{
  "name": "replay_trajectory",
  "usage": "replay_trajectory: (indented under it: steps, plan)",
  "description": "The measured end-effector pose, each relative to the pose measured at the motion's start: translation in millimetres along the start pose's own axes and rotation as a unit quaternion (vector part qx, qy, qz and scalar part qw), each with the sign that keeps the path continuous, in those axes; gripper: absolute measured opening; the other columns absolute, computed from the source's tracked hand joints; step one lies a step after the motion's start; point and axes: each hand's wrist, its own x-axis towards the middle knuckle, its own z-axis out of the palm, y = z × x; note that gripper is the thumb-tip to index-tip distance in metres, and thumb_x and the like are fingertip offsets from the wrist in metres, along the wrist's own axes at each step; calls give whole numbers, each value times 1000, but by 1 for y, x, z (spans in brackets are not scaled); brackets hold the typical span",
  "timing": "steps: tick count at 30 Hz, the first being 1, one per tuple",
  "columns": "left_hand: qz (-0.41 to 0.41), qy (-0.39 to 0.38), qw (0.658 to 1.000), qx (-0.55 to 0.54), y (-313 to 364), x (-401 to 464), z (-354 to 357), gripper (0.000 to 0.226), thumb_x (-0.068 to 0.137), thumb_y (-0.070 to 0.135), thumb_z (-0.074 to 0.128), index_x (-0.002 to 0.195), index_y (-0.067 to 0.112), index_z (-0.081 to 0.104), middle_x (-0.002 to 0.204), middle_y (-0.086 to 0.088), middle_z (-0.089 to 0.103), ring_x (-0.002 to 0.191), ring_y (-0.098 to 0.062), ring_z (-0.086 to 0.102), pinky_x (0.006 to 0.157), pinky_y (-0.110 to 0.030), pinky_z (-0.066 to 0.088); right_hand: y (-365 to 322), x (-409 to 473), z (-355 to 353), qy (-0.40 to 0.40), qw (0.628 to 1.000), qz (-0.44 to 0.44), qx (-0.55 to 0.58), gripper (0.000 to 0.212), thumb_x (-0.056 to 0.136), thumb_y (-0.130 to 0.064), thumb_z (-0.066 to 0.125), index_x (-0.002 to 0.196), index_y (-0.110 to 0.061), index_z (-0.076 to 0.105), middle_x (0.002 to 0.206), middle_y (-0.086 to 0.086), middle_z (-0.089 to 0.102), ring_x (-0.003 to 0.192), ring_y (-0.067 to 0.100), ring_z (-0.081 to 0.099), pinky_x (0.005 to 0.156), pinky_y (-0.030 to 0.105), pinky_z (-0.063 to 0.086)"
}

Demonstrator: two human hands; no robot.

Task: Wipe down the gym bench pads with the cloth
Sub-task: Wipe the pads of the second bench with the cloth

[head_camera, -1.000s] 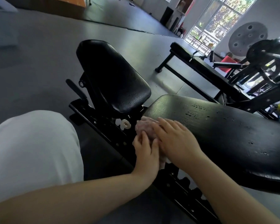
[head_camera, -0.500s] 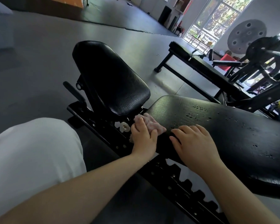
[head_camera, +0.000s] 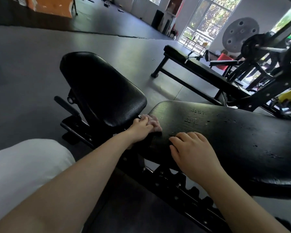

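Since the earlier frames, the cloth [head_camera: 152,123] is carried by the left hand [head_camera: 141,128] away from the right hand [head_camera: 191,149], toward the gap beside the seat pad [head_camera: 101,88]. The cloth is gripped under curled fingers at the near end of the back pad [head_camera: 233,137]. The right hand is laid flat, holding nothing. Droplets, apparently spray, remain on the back pad, so most of the bench is judged unwiped.
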Motion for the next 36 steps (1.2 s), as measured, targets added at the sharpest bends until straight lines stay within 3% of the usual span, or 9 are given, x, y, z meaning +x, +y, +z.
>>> replay_trajectory:
  steps: [5, 12, 15, 17, 19, 22, 24, 30, 36]
  plan:
    - [2, -33, 995, 96, 12, 35, -2, 61, 100, 43, 30, 151, 16, 10, 155, -19, -2, 145, -28, 3, 117, -34, 7, 0, 0, 1, -9, 1000, 4, 8, 41, 88, -34, 32, 89, -19, 70, 85, 0, 68, 76, 25, 63, 78, 40, 52]
    - [39, -54, 995, 80, -6, 55, -2, 78, 79, 58, 50, 147, 29, 26, 157, -7, 13, 144, -21, 15, 118, -29, 8, 0, 2, 2, 15, 999, 14, 26, 37, 87, -33, 34, 83, -21, 69, 80, -2, 65, 72, 22, 62, 72, 36, 52]
    - [78, -38, 996, 23, -9, 38, -3, 72, 83, 47, 56, 145, 17, 34, 149, 0, 25, 139, -15, 25, 113, -18, 13, 0, 2, 4, 18, 999, 12, 23, 39, 88, -33, 32, 82, -21, 68, 79, -2, 65, 71, 22, 61, 72, 36, 51]
    - [106, -21, 994, -10, -15, 28, -1, 50, 96, 20, 51, 143, 11, 36, 134, 2, 37, 128, -10, 34, 95, -5, 20, 0, 1, 4, 19, 1000, 12, 20, 39, 88, -33, 31, 82, -21, 68, 78, -2, 65, 71, 22, 60, 72, 36, 51]
    - [127, 0, 991, -39, -23, 15, 3, 44, 99, 13, 45, 142, 12, 38, 130, 5, 41, 128, -8, 36, 97, -9, 22, 0, 2, 5, 19, 1000, 14, 19, 40, 87, -33, 30, 82, -21, 68, 78, -2, 65, 71, 23, 60, 73, 36, 51]
    - [156, 27, 987, -13, -34, 2, 8, 42, 98, 33, 43, 140, 26, 42, 145, 4, 38, 137, -16, 32, 116, -38, 18, -1, 1, 5, 23, 1000, 14, 11, 40, 86, -33, 29, 81, -22, 67, 79, -3, 64, 72, 22, 61, 77, 37, 48]
    - [153, 64, 983, 75, -34, -14, 15, 45, 100, 36, 36, 143, 25, 36, 151, -3, 28, 141, -20, 21, 118, -37, 9, 0, 0, 4, 35, 999, 10, 6, 37, 85, -31, 31, 79, -21, 66, 80, -2, 64, 72, 22, 61, 80, 37, 47]
    - [282, 144, 903, 289, -27, -69, 43, 79, 85, 64, -10, 148, 31, 26, 154, 4, 24, 143, -16, 10, 116, -36, -9, 14, -25, -1, 53, 997, 51, -8, 30, 79, -28, 38, 82, -21, 66, 88, -1, 66, 79, 22, 62, 89, 39, 44]
    - [425, 155, 810, 373, 2, -96, 96, 53, 92, 36, 29, 142, 20, 30, 145, -7, 43, 135, -23, 28, 111, -43, 12, 53, -88, -17, 114, 985, 127, -27, 42, 85, -31, 39, 110, -13, 66, 112, 9, 65, 97, 27, 62, 95, 42, 44]
